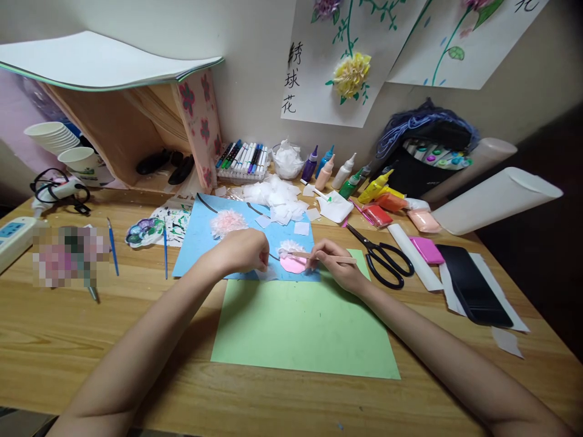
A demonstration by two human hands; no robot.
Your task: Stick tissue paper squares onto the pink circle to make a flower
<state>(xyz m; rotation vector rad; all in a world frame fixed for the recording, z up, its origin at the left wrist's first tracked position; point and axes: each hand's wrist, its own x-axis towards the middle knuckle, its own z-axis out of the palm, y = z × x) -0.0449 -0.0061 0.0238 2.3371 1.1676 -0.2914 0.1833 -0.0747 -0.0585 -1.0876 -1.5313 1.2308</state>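
Observation:
My right hand grips a wooden pencil, its tip pointing left over a pink round patch partly covered with white tissue tufts. This patch lies on a blue sheet with black stem lines. My left hand is closed, fingers curled down just left of the patch. A thin white tissue piece shows below its fingertips; whether they pinch it is hidden. Behind that hand sits a finished-looking fluffy pink flower. A green sheet lies in front of the blue one.
A tissue-square pile covers the blue sheet's back edge. Black-handled scissors and a phone lie at right. Paint bottles, markers and an open box line the wall. Paintbrushes lie left.

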